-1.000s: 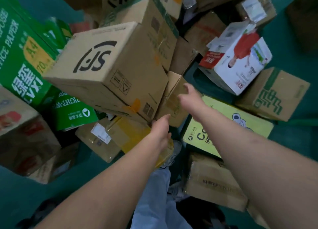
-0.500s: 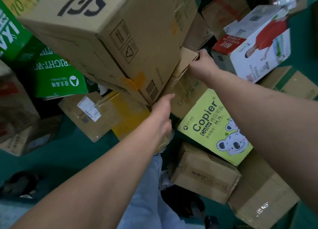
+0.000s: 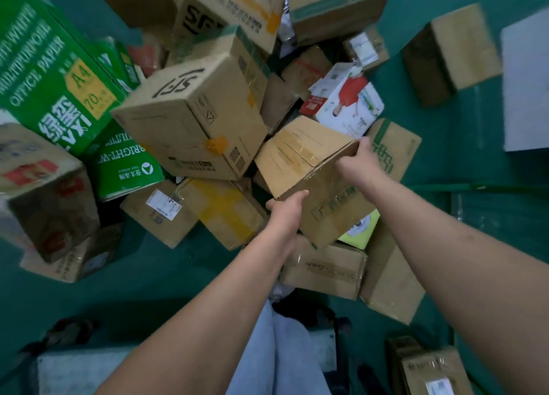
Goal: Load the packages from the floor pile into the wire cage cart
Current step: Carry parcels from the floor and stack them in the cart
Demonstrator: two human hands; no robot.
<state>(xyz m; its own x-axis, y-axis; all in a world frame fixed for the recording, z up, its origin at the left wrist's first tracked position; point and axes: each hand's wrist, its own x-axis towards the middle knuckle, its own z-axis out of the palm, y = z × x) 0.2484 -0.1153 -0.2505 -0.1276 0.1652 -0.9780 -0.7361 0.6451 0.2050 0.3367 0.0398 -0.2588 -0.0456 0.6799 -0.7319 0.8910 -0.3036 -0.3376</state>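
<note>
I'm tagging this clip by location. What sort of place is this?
Probably a parcel sorting or delivery depot. A loose pile of sealed cartons lies on a green painted floor, several printed with a courier logo, like the SF box, and one small parcel bears a shipping label.

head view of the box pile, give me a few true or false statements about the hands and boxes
1. Both hands hold the taped brown box. True.
2. The left hand grips a green paper box. False: it holds the brown box's near corner.
3. The right hand holds the box's far edge. True.
4. The SF box lies on a wooden table. False: it sits in the pile on the green floor.
</note>
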